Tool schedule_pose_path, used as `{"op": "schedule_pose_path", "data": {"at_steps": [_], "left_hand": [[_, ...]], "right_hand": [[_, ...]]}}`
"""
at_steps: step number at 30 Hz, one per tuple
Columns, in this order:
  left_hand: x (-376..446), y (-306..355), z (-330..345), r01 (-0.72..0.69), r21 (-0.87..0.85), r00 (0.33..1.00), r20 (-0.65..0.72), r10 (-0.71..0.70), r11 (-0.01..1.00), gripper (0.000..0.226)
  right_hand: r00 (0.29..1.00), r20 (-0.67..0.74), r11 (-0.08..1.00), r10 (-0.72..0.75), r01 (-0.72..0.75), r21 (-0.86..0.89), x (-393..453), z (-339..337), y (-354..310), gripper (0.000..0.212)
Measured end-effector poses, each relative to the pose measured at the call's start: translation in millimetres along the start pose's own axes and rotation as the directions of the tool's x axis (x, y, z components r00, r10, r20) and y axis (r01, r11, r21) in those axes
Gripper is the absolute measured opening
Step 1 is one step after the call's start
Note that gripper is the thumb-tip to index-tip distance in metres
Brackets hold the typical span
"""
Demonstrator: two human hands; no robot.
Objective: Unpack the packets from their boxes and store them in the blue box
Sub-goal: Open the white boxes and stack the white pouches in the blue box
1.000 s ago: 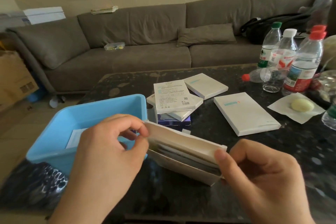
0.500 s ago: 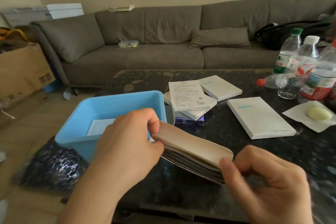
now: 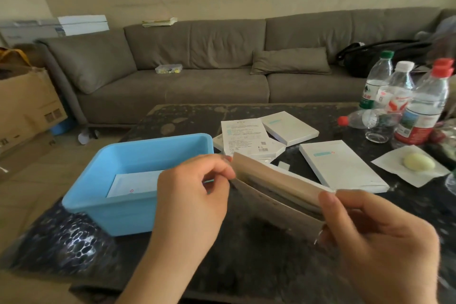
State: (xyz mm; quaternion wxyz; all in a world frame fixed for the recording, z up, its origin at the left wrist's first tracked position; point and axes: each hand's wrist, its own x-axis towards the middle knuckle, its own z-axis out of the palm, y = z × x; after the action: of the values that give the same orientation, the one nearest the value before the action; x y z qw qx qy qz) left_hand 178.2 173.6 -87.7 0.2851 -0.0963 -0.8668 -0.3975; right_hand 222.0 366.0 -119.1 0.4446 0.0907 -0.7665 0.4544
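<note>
Both hands grip one opened white box (image 3: 276,195) just right of blue box (image 3: 138,180): left hand (image 3: 192,195) pinches its flap, right hand (image 3: 370,234) its other end.

No legible text: print on leaflet (image 3: 244,136) and bottle labels (image 3: 417,119) too blurred.

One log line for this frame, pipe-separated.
left hand: pinching flap | right hand: gripping opened box | packets: inside | blue box: one packet
</note>
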Motion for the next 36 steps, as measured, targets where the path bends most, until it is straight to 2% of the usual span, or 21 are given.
{"op": "schedule_pose_path", "data": {"at_steps": [3,6,8,10,13,16,19,23,28,31,34,36], "left_hand": [[-0.6,-8.2,17.7,0.022,-0.081,1.0,0.01,-0.021,0.997,0.021],[-12.7,-5.1,30.9,0.01,-0.05,0.999,0.039,-0.008,0.999,0.009],[-24.4,-0.8,38.1,0.092,-0.186,0.985,0.164,-0.061,0.978,0.009],[-32.2,3.8,42.0,0.313,-0.334,0.917,0.35,-0.191,0.889,0.012],[-38.3,6.7,44.4,0.6,-0.364,0.772,0.499,-0.394,0.713,0.014],[-41.5,2.8,40.2,0.735,-0.292,0.644,0.584,-0.494,0.612,0.032],[-46.0,-6.8,36.4,0.808,-0.219,0.545,0.632,-0.551,0.547,0.029],[-56.1,-18.4,39.3,0.841,-0.217,0.511,0.623,-0.593,0.496,0.032],[-59.1,-24.7,36.2,0.828,-0.258,0.526,0.664,-0.531,0.497,0.03],[-55.9,-28.8,28.6,0.811,-0.268,0.536,0.697,-0.476,0.519,0.034],[-54.2,-38.3,19.6,0.862,-0.314,0.49,0.716,-0.497,0.398,0.042],[-56.2,-41.0,16.4,0.878,-0.328,0.469,0.74,-0.483,0.35,0.033]], "right_hand": [[0.991,0.024,0.978,-0.129,0.131,-0.163,-1.1,-1.0,11.0,0.025],[0.992,0.023,0.972,-0.126,0.128,-0.199,-8.3,3.3,25.5,0.03],[0.992,0.033,0.973,-0.124,0.129,-0.194,-13.5,4.7,30.1,0.03],[0.992,0.045,0.978,-0.118,0.124,-0.166,-17.9,5.8,29.3,0.029],[0.988,0.069,0.979,-0.141,0.149,-0.142,-26.8,10.8,29.0,0.028],[0.963,0.134,0.953,-0.233,0.253,-0.165,-40.3,18.0,32.0,0.033],[0.93,0.222,0.917,-0.293,0.339,-0.21,-51.3,24.0,34.0,0.043],[0.884,0.285,0.845,-0.37,0.448,-0.292,-61.7,28.8,41.1,0.029],[0.858,0.33,0.767,-0.393,0.504,-0.397,-62.7,27.9,44.2,0.024],[0.895,0.293,0.814,-0.335,0.432,-0.388,-54.6,26.2,40.5,0.025],[0.932,0.304,0.909,-0.197,0.289,-0.299,-51.2,23.2,36.2,0.021],[0.934,0.339,0.944,-0.11,0.205,-0.258,-54.0,22.6,36.4,0.016]]}}
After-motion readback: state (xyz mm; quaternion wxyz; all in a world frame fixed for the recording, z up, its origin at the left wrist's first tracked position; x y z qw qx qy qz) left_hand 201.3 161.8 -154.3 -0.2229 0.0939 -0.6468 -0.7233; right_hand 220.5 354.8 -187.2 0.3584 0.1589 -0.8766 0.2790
